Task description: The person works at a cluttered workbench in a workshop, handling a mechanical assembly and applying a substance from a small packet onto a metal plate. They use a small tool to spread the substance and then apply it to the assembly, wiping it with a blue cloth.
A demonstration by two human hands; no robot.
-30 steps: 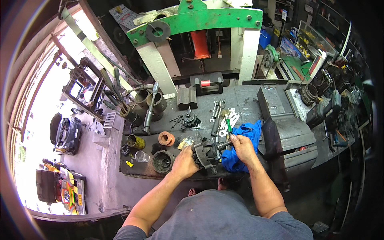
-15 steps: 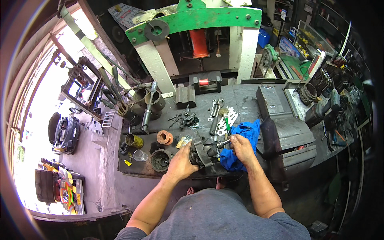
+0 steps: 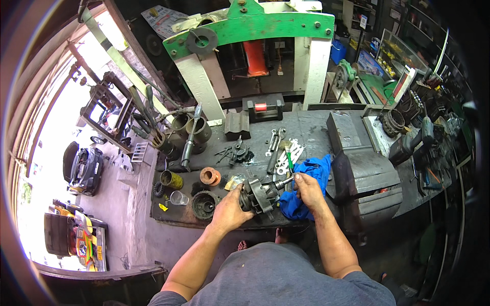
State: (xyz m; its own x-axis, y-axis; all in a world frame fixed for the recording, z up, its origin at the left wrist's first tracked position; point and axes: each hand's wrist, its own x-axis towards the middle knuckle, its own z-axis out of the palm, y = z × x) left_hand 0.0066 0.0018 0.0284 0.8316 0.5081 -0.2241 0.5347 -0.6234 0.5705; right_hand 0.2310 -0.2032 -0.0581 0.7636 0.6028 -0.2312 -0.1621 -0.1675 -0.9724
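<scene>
My left hand (image 3: 230, 208) is closed on the near left side of a greasy cast-metal assembly (image 3: 258, 196) with a toothed or lobed housing. The shaft (image 3: 283, 181) sticking out to its right is pinched in my right hand (image 3: 308, 191), above a crumpled blue cloth (image 3: 319, 168). Beside the assembly lie a dark bowl-shaped housing (image 3: 203, 206), a copper-coloured bushing (image 3: 209, 176), a yellowish can (image 3: 171, 179) and a clear cup (image 3: 178, 198). Beyond it are several silver wrenches (image 3: 293, 155), a green-handled brush (image 3: 289, 161) and a dark small mechanism (image 3: 239, 153).
A green-and-white press frame (image 3: 273, 23) stands behind the bench. Steel cylinders (image 3: 199, 132) and tools are at left, a long steel block (image 3: 367, 183) and cluttered machines (image 3: 423, 130) at right. Parked vehicles (image 3: 81, 168) show through the opening at far left.
Over the last second both hands have shifted very slightly left with the assembly, whose housing has turned a little. Both keep their grip.
</scene>
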